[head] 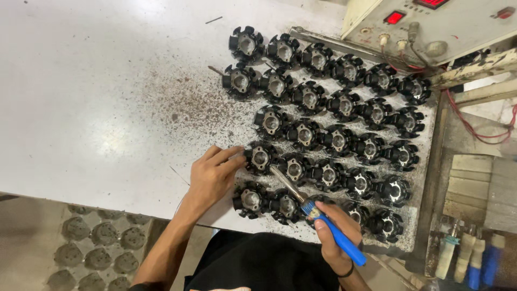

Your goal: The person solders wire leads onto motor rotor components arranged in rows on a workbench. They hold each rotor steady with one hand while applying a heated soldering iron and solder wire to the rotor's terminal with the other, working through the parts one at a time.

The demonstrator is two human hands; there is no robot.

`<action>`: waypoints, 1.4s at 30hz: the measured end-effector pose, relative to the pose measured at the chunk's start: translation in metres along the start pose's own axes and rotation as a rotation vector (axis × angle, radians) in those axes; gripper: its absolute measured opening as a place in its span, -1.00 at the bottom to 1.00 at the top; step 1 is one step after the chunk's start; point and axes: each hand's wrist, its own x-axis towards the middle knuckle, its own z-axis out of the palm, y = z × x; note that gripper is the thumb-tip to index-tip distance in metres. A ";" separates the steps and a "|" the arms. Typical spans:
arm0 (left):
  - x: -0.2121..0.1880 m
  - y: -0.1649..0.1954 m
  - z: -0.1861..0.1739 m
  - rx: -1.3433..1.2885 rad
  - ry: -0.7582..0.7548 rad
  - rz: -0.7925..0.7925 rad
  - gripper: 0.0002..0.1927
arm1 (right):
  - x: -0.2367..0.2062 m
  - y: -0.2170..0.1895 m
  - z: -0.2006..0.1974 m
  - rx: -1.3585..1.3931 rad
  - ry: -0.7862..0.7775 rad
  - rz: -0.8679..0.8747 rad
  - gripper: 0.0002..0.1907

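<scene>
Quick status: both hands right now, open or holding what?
Left hand: open, fingers spread, fingertips touching a black round part on the white table.
Right hand: closed on a blue-handled brush, its tip over the parts.

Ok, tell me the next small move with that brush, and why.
Probably swing the blue-handled brush in the right hand onto the black round metal part that the left hand touches. The brush's metal end lies over the neighbouring part, so only a short shift is needed.
</scene>
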 end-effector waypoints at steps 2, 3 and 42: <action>0.001 -0.005 0.004 0.027 -0.037 -0.004 -0.77 | 0.005 0.002 0.004 -0.021 -0.015 -0.010 -0.68; 0.002 -0.007 0.006 0.047 -0.047 0.004 -0.75 | 0.008 0.003 0.006 -0.032 -0.021 -0.026 -0.68; -0.012 -0.001 -0.004 -0.042 -0.143 -0.069 -0.62 | 0.029 -0.018 0.023 -0.085 -0.186 -0.029 -0.71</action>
